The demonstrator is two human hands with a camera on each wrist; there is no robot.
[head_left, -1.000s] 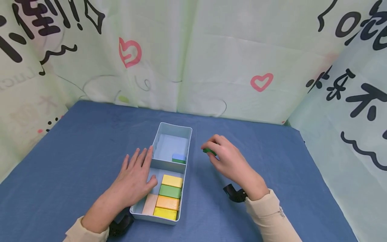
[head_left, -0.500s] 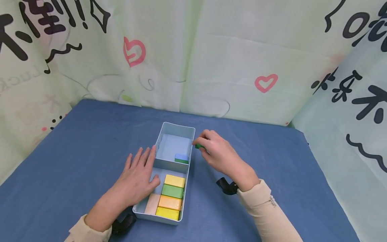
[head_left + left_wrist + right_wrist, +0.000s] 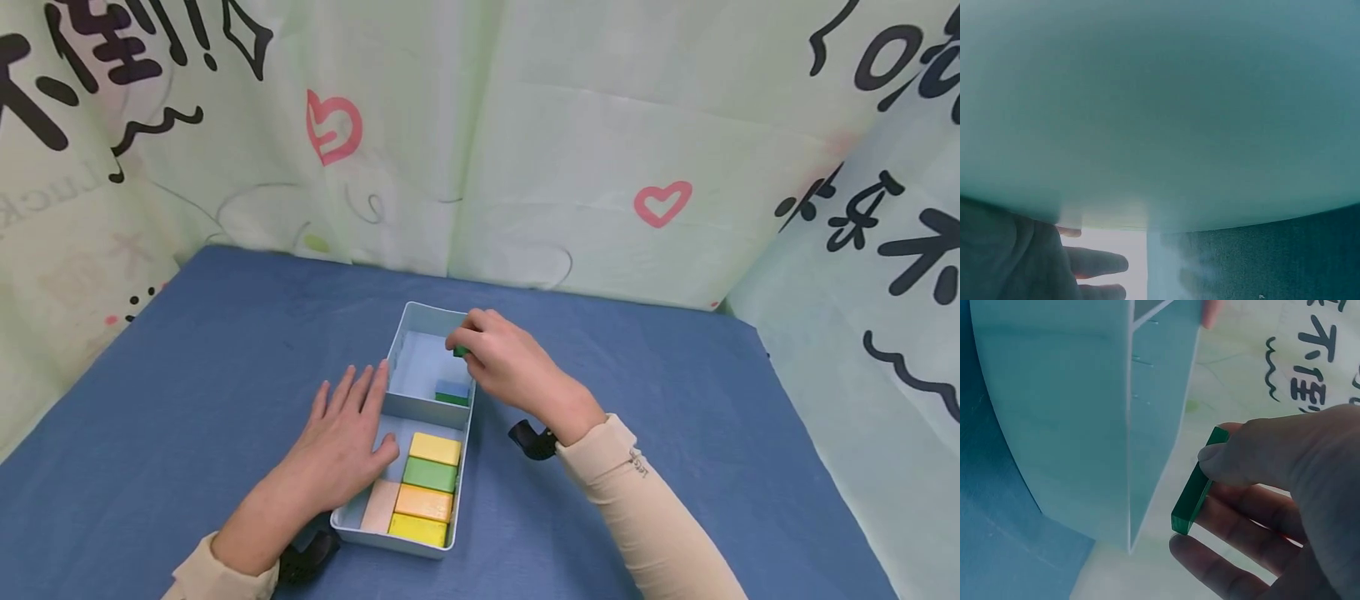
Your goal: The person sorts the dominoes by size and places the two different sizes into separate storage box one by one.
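A light-blue two-compartment box (image 3: pixel 420 408) stands lengthwise on the table. My right hand (image 3: pixel 510 358) pinches a small green block (image 3: pixel 1192 490) between thumb and fingers, over the right rim of the far compartment. Inside that compartment, a block with a blue top and green side (image 3: pixel 452 393) lies in the near right corner. The near compartment holds a stack-like row: a pale yellow block (image 3: pixel 435 448), a green one, an orange block (image 3: pixel 423 503) and a bright yellow one, with a pale pink block (image 3: pixel 380 506) beside them. My left hand (image 3: pixel 341 450), fingers straight, lies along the box's left side.
Blue cloth (image 3: pixel 247 358) covers the table around the box. A pale curtain (image 3: pixel 555 150) with black lettering and pink hearts closes off the back and sides. Each wrist carries a black camera mount, the right one (image 3: pixel 532 439) low beside the box.
My right hand has moved left with the green block, from beside the box to over its far compartment. The left hand keeps its place at the box, and the view has shifted slightly.
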